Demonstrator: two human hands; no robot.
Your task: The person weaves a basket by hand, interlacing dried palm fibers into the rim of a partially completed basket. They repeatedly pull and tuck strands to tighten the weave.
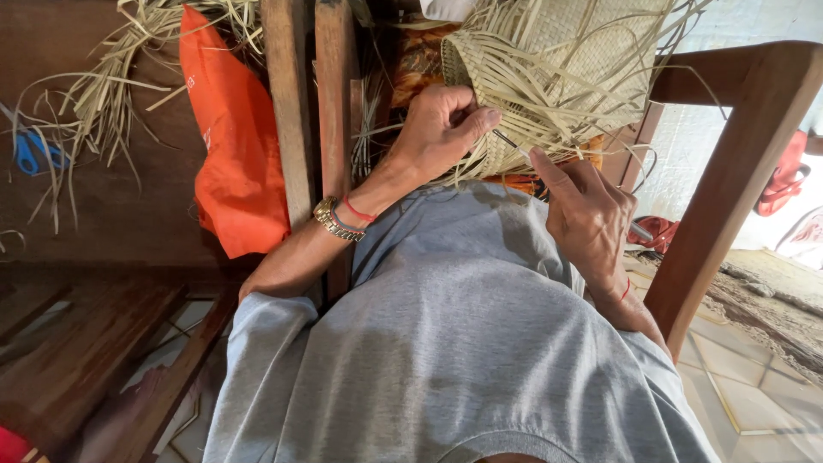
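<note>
Nearest me, grey shirt point(463, 343). My left hand point(441, 129) grips the woven basket point(549, 77) on my lap; right hand point(587, 210) pinches a thin tool point(513, 144). Body woven, loose strips point(600, 51) remain untucked.

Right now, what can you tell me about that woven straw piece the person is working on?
The woven basket piece is pale, straw-coloured, made of flat plaited strips, with a tight checked weave and a rounded edge. Many loose strip ends stick out unwoven. It rests in the person's lap, over patterned orange cloth. The left hand grips its edge, while the right hand holds a thin metal tool with its tip at the weave.
</note>
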